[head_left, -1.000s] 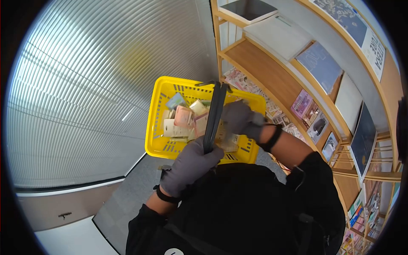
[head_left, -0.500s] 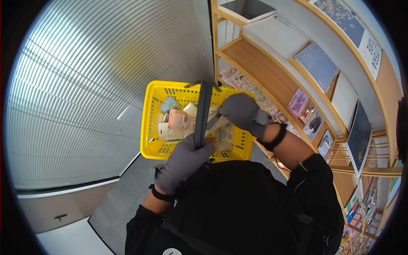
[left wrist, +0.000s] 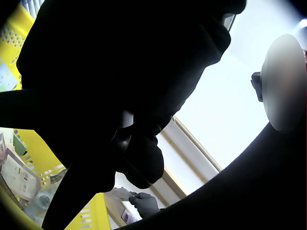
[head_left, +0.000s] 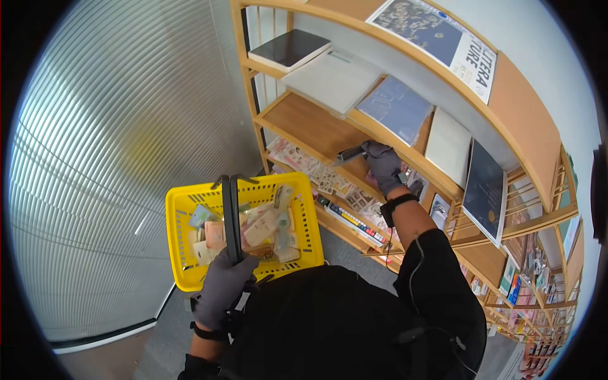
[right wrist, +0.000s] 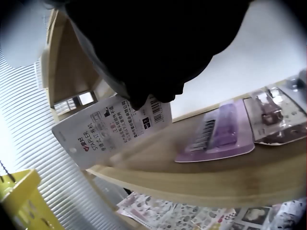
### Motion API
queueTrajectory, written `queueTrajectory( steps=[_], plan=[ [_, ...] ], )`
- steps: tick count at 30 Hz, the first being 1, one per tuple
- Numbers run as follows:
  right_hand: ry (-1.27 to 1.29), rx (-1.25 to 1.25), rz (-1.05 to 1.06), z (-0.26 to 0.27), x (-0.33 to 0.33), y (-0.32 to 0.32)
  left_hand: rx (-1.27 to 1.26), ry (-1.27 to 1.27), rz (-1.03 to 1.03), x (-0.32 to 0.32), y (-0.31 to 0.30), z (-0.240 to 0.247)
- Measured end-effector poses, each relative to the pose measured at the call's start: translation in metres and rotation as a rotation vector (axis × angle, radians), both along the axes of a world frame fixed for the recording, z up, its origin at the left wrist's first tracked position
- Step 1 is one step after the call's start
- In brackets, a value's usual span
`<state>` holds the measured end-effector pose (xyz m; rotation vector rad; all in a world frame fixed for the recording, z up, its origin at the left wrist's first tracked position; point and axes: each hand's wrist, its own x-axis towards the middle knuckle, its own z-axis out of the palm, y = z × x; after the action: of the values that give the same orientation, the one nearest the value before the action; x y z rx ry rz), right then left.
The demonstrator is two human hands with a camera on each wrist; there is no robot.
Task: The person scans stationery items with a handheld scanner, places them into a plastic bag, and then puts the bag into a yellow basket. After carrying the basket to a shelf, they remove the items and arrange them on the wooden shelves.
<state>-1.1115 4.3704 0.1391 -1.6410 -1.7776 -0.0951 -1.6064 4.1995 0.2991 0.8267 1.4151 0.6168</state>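
In the head view my gloved left hand [head_left: 221, 288] grips the black handle [head_left: 232, 218] of a yellow shopping basket [head_left: 309, 221]. Small packaged goods [head_left: 261, 228] lie inside the basket. My gloved right hand [head_left: 383, 166] is over a wooden shelf, pinching a stapler pack [head_left: 350, 154] by one end. Seen from the right wrist, the white back of the stapler pack [right wrist: 105, 129] faces the camera, with "STAPLER" and a barcode printed on it. Beside it on the shelf board [right wrist: 192, 187] lies a purple blister pack [right wrist: 225, 127]. The left wrist view shows my left hand [left wrist: 120, 76] mostly as a dark silhouette.
Books and folders [head_left: 396, 107] lean on the tier above. Sticker sheets [head_left: 316, 174] fill a lower tier, and more packs stand further right along the shelf. A ribbed translucent panel [head_left: 126, 177] is on the left.
My right hand has left the basket and reached forward to the shelf with the stapler pack. The view has turned toward the shelf, so the basket sits lower left; my left hand keeps its grip.
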Motion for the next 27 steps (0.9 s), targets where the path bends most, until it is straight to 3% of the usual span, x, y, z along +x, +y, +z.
queueTrajectory(
  steps=[2,10,11,13,14,15,18,20,24,27],
  plan=[
    [-0.068,-0.081,-0.149,-0.031,0.027,0.024,0.016,0.011,-0.004,0.002,-0.001,-0.001],
    [-0.157,-0.122,-0.404,-0.183,0.142,0.089,0.027,0.028,0.006,0.006,-0.007,0.003],
    [-0.149,-0.133,-0.380,-0.136,0.124,0.038,0.032,0.022,0.016,0.007,-0.008,0.004],
    [0.056,0.017,-0.107,-0.005,-0.003,0.010,0.025,0.041,0.058,0.004,-0.012,0.006],
    [0.072,0.008,-0.082,0.026,-0.041,0.000,0.041,0.042,0.031,0.004,-0.011,0.008],
    [0.110,0.006,0.130,0.047,-0.071,-0.008,0.056,0.041,0.002,0.006,-0.011,0.009],
    [0.094,-0.210,0.695,0.053,-0.147,-0.006,0.061,0.052,-0.044,0.002,-0.011,0.007],
    [-0.069,-0.374,0.885,0.071,-0.208,-0.020,0.064,0.031,-0.111,0.002,-0.010,0.004],
    [-0.680,-0.732,0.691,0.079,-0.305,-0.035,0.089,-0.015,-0.152,0.006,-0.012,0.006],
    [-0.600,-0.567,0.633,-0.041,-0.333,-0.011,0.144,0.058,-0.192,0.004,-0.013,0.007]
  ],
)
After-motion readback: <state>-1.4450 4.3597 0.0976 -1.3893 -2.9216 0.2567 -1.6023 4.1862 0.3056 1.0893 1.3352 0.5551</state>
